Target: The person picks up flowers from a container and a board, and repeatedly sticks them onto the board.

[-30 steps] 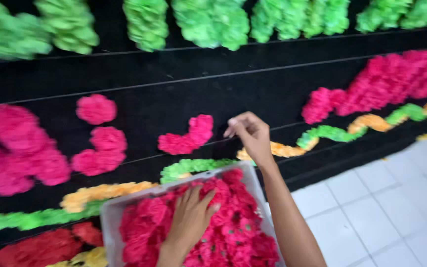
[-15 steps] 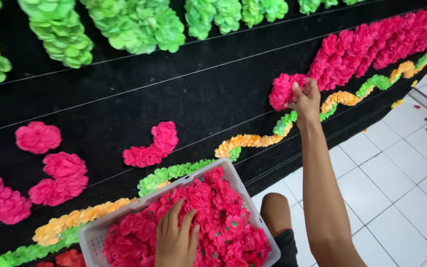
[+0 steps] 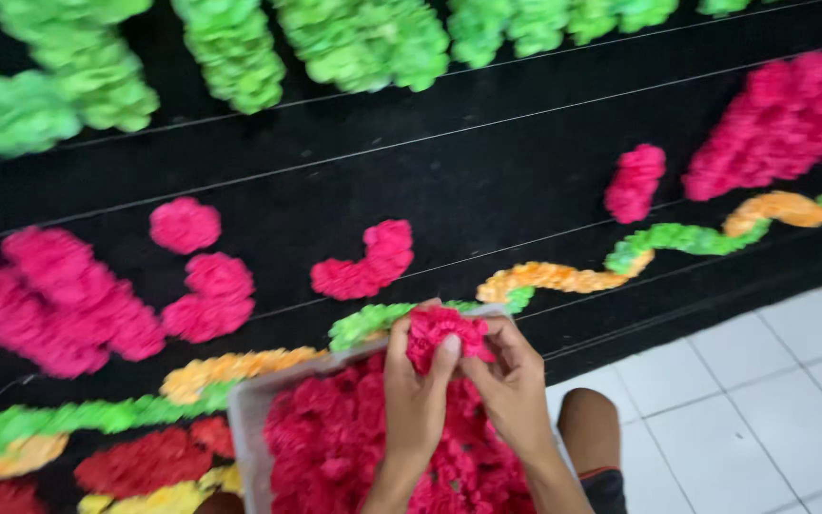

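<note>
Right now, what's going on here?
A person holds one pink paper flower in both hands: left hand and right hand pinch it together above a grey tray heaped with more pink flowers. Ahead is a black board partly covered with pink clusters, green clusters along the top, and a wavy orange-and-green band. White floor tiles lie to the right.

The left hand [image 3: 418, 388] is raised with fingers curled and the thumb [image 3: 446, 354] pressed forward in a pinch. The right hand [image 3: 516, 383] sits just beside it, touching at the fingertips, fingers bent inward. Both forearms rise from below, wrists close together.
</note>
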